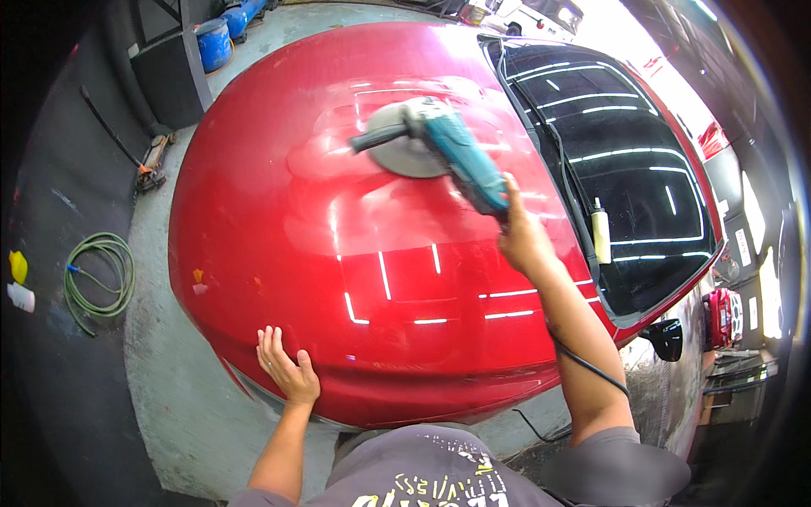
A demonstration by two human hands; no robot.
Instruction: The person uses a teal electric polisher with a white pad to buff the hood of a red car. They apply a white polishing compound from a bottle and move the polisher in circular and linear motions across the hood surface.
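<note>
My right hand [522,228] is wrapped round the rear handle of a teal power polisher [465,152]. Its round, pale buffing pad [405,160] lies against the red car hood [270,186], well out toward the far side. A dark side handle [378,138] sticks out to the left of the tool's head, with no hand on it. Hazy, swirled marks show on the paint round the pad. My left hand [287,366] rests on the near edge of the hood, fingers stretched out, holding nothing.
A black cord [591,369] runs behind my right forearm. The pale bottle [601,232] stands at the windshield [625,152] base, near the wipers. The side mirror [665,340] juts out at right. A coiled green hose [101,275], floor jack [152,162] and blue bucket [213,45] lie leftward.
</note>
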